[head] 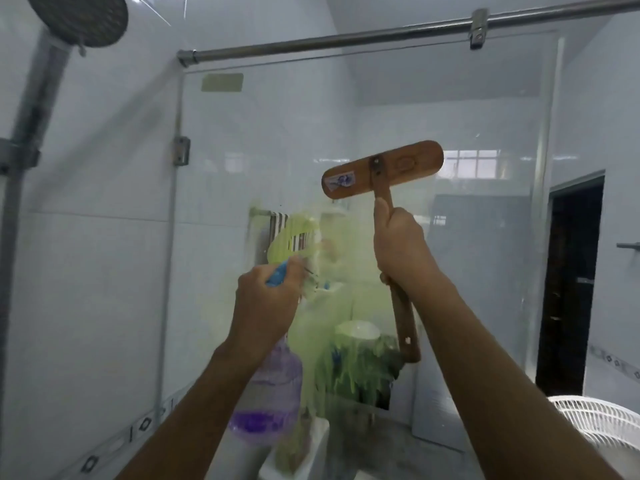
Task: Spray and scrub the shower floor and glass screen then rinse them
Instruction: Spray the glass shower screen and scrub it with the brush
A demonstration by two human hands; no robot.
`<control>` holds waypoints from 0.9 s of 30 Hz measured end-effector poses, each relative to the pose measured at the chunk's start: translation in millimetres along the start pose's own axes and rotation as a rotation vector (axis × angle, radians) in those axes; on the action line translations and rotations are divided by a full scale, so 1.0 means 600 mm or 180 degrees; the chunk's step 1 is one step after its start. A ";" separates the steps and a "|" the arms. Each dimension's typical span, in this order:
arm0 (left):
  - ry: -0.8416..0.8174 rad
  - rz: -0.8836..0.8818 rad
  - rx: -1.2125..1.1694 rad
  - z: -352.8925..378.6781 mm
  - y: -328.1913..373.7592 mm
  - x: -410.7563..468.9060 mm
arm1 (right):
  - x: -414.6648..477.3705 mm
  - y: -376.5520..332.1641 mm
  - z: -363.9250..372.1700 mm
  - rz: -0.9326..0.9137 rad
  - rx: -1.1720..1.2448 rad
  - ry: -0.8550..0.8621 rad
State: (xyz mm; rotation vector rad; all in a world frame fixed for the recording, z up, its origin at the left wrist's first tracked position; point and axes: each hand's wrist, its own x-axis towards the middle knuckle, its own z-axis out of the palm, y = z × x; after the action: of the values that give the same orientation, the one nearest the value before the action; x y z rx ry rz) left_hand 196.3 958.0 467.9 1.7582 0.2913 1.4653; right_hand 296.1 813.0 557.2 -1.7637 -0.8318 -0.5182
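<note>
As things lie now: you are mid spray-and-scrub on the glass screen (450,116); by my reading the rinse is not yet begun
Left hand (266,299): curled round the neck of the spray bottle (266,386), purple liquid low in it, blue trigger aimed at the glass
Right hand (398,247): fist closed round the handle of the wooden scrub brush (382,169), head raised toward the pane; contact I cannot tell
Glass: upright before you, hazy and greenish at the middle; spray or things behind it, I cannot tell
Shower floor: out of view, state unknown
Left to do: likely more scrubbing, then rinsing
Room: white wall tiles (86,237), shower head (78,17) upper left, steel rail (346,39) above the glass, dark doorway (571,289) and white fan (602,420) at right
</note>
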 end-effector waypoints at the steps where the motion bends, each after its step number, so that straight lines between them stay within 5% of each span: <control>1: -0.0013 -0.0099 -0.0081 -0.004 -0.002 0.008 | 0.021 -0.017 -0.008 -0.0011 0.0013 0.0015; 27: -0.0018 0.0299 -0.0162 -0.036 0.007 0.040 | 0.006 -0.019 -0.004 0.0177 -0.0300 -0.0190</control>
State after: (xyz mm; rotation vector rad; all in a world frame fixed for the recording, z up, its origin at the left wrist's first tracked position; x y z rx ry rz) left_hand 182.6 979.6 488.1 1.7556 0.1690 1.5204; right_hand 289.7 814.1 567.7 -1.8912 -0.8086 -0.4766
